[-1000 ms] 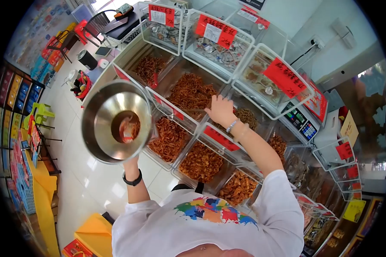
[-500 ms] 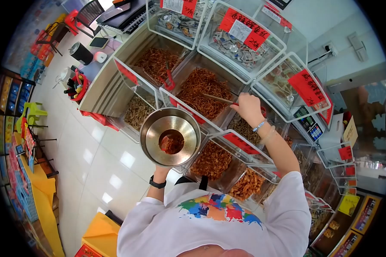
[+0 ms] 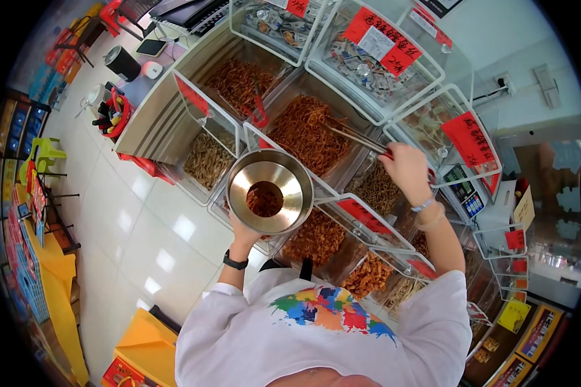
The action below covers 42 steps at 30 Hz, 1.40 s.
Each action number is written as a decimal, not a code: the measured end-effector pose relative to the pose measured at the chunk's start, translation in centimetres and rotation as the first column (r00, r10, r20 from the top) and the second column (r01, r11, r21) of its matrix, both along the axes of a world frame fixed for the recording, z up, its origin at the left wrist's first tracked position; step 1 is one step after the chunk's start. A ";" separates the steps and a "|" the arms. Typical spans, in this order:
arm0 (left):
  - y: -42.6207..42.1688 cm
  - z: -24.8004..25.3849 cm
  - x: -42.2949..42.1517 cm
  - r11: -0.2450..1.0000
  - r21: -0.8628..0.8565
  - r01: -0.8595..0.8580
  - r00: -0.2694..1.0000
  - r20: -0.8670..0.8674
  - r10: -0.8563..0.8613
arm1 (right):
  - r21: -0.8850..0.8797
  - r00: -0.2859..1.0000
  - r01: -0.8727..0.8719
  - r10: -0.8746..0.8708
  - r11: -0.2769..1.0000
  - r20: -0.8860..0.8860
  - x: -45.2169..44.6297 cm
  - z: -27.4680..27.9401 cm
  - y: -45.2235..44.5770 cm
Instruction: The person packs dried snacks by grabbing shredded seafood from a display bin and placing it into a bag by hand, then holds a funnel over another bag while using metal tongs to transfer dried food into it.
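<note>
My left hand point(image 3: 244, 235) is closed under a shiny wide-mouthed metal funnel point(image 3: 294, 187), its fingers mostly hidden. Through the funnel's hole, reddish-brown food shows below. My right hand point(image 3: 407, 169) grips metal tongs point(image 3: 358, 137) by the red-edged handle end. The tips of the tongs touch the reddish dried shreds point(image 3: 306, 138) in the middle bin; whether they pinch any is hard to tell.
Clear-lidded bins surround my hands, with brown strips point(image 3: 210, 158) at left and orange pieces point(image 3: 368, 274) nearer me. Red-handled tongs point(image 3: 259, 113) stand in the back-left bin. A raised lid point(image 3: 368, 64) leans behind. A scale point(image 3: 465, 193) sits at right.
My right hand has moved right and slightly down with the tongs, whose tips are now at the right of the shreds. The funnel has shifted right and up in view.
</note>
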<state>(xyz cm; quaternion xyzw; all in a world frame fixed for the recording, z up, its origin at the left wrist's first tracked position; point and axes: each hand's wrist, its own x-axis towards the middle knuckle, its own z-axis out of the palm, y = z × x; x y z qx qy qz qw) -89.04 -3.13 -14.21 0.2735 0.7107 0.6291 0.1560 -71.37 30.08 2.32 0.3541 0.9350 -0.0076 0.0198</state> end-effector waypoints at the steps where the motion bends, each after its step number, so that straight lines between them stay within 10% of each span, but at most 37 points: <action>1: 0.5 1.9 -0.3 0.999 -0.009 0.038 0.999 0.020 -0.038 | -0.004 0.999 0.015 -0.015 1.000 -0.049 1.0 1.5 -0.3; 12: 2.5 5.8 -3.7 0.958 -0.169 0.233 0.933 -0.237 -0.269 | -0.299 0.968 -0.037 -0.040 0.954 -0.248 5.1 16.2 -7.3; 20: 3.6 9.6 -0.7 0.908 -0.085 0.411 0.854 -0.312 -0.416 | -0.102 0.713 -0.664 0.668 0.741 0.213 -4.8 16.7 -13.5; 27: 2.4 7.4 0.8 0.932 0.232 0.279 0.912 0.239 -0.333 | 0.042 0.563 -0.794 0.707 0.607 0.428 -8.1 14.5 -17.2; 36: 1.4 6.5 -0.7 0.924 0.130 0.360 0.915 0.145 -0.376 | 0.064 0.819 -0.572 0.564 0.818 0.106 1.2 23.6 -12.3; 42: 3.5 14.6 1.7 0.870 0.045 0.491 0.869 -0.096 -0.486 | -0.161 0.915 -0.020 -0.047 0.987 -0.401 18.5 25.5 -10.6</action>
